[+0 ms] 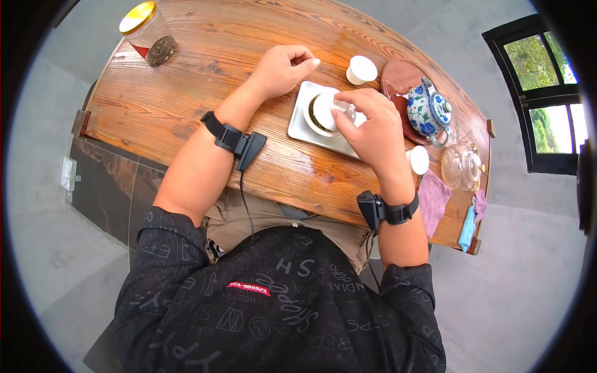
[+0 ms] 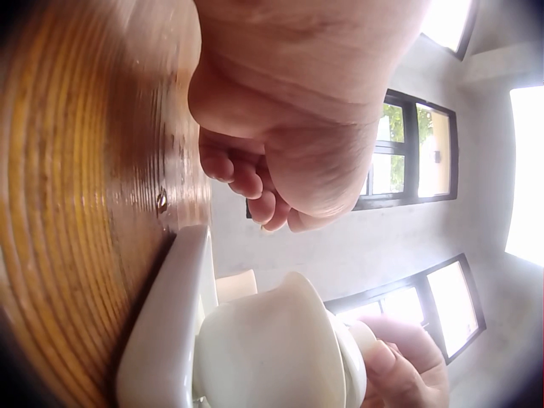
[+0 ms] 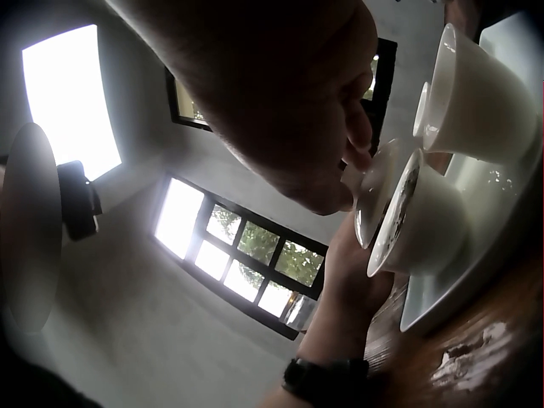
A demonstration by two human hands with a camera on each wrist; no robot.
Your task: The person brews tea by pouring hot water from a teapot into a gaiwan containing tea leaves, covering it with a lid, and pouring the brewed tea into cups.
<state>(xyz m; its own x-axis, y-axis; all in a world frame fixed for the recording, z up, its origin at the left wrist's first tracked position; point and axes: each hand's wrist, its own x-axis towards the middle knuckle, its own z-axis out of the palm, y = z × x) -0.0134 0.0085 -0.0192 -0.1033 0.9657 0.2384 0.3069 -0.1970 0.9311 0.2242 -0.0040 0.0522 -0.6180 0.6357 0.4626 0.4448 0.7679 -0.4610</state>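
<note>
A white gaiwan bowl [image 3: 429,225] with dark tea leaves at its mouth stands on a white rectangular tray [image 1: 300,118]. My right hand [image 1: 376,124] pinches the knob of the white gaiwan lid [image 3: 374,197], which is tilted over the bowl's mouth. Beside the bowl on the tray is a second white vessel [image 3: 480,93], mostly hidden by the right hand in the head view. My left hand [image 1: 283,71] lies at the tray's far left corner with fingers loosely curled and holds nothing.
A white cup [image 1: 362,69] stands beyond the tray, another white cup [image 1: 418,160] by the right wrist. Rightward are a blue-and-white teapot [image 1: 426,112] on a brown round board [image 1: 398,76], a glass teapot [image 1: 459,166] and a pink cloth [image 1: 433,202]. A yellow-lidded jar [image 1: 149,37] stands far left.
</note>
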